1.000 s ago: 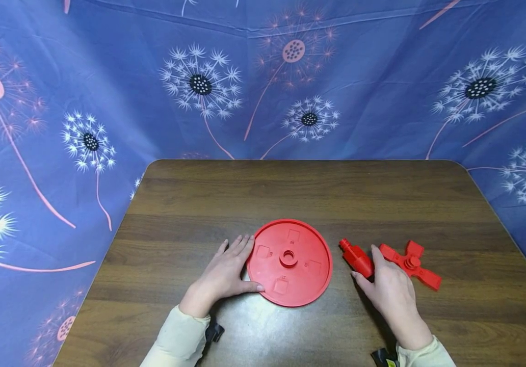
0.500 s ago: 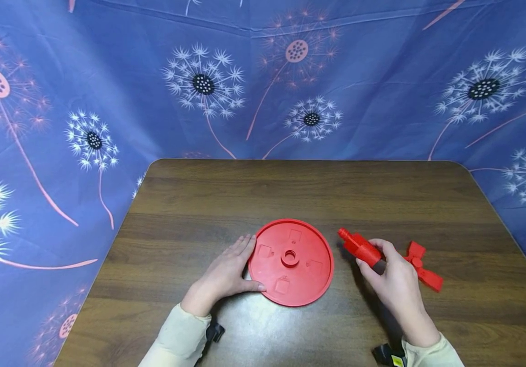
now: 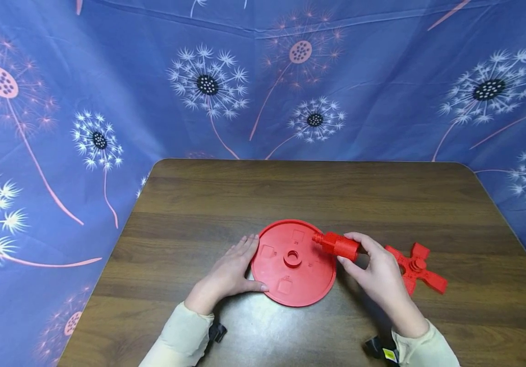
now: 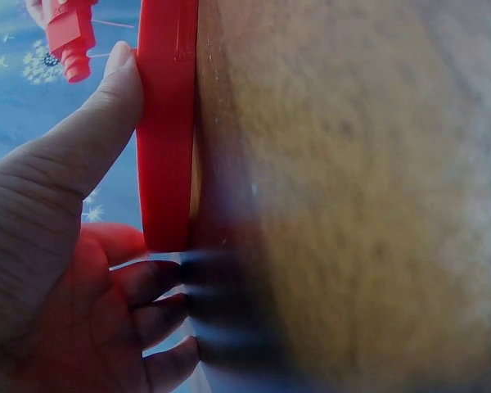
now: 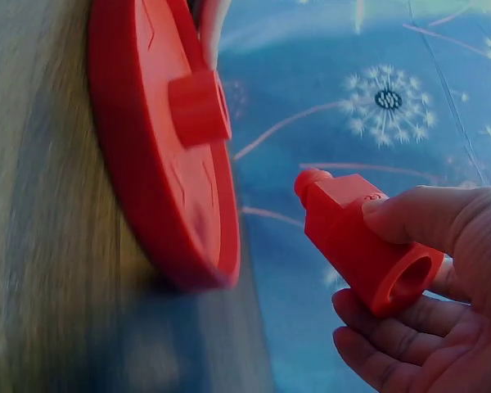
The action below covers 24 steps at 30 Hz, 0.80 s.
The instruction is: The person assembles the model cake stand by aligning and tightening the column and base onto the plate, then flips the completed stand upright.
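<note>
A round red plastic disc [image 3: 272, 278] with a raised rim and a short ring-shaped socket [image 3: 292, 259] at its centre lies flat on the table. My left hand [image 3: 226, 275] rests at its left edge, thumb and fairly straight fingers spread along the rim [image 4: 165, 147]. My right hand [image 3: 379, 267] pinches a red plastic post [image 3: 342, 246] between thumb and fingers, held up over the disc's right side. In the right wrist view, the post [image 5: 352, 237] has a narrow threaded tip, a squared shoulder and a hollow rear end. That tip points left, apart from the socket.
Right of my right hand lies a red cross-shaped piece [image 3: 418, 265] with a round knob in its middle, partly hidden by the hand. The wood-grain table [image 3: 290, 188] ends at a blue dandelion-print cloth [image 3: 254, 76] behind and at the sides.
My right hand has lifted the red post off the table and carried it left until its tip is over the disc. More of the cross-shaped piece shows now. My left hand stays at the rim.
</note>
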Tool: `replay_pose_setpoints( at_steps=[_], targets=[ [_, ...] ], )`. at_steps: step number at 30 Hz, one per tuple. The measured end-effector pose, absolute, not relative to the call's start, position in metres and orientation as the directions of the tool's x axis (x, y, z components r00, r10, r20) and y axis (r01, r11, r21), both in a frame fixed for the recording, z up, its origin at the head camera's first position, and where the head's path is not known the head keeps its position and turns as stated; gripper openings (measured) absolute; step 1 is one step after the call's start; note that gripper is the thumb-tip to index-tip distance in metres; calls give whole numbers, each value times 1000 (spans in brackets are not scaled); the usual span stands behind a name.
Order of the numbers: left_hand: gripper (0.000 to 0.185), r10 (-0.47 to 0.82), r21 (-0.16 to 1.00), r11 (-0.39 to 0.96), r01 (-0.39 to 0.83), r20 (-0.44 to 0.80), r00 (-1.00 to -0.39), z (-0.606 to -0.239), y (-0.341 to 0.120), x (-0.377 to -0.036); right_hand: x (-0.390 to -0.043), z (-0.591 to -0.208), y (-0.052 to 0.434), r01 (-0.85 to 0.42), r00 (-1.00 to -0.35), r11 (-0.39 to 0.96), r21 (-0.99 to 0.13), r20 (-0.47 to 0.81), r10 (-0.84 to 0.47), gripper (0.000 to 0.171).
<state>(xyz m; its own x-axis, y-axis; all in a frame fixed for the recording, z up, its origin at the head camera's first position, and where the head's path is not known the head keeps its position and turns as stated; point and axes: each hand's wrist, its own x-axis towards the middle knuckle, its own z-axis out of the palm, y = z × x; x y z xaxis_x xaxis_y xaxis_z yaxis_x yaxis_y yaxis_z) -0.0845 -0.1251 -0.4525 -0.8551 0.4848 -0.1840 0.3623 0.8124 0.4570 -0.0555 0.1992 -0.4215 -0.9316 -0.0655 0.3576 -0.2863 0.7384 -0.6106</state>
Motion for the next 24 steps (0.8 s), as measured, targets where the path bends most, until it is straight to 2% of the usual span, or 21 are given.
replay_pose_setpoints(
  at_steps=[5, 15, 24],
  targets=[
    [114, 489, 463, 806, 368, -171, -855, -453, -125, -85, -60, -417, 188, -291, -939, 715, -635, 331, -89, 53],
    [114, 493, 473, 800, 368, -170, -853, -451, -126, -85, -70, -411, 170, -394, -912, 689, -608, 353, -210, 53],
    [113, 500, 473, 795, 380, -155, -852, -452, -127, -86, -75, -409, 156, -405, -914, 693, -596, 293, -282, 53]
  ],
)
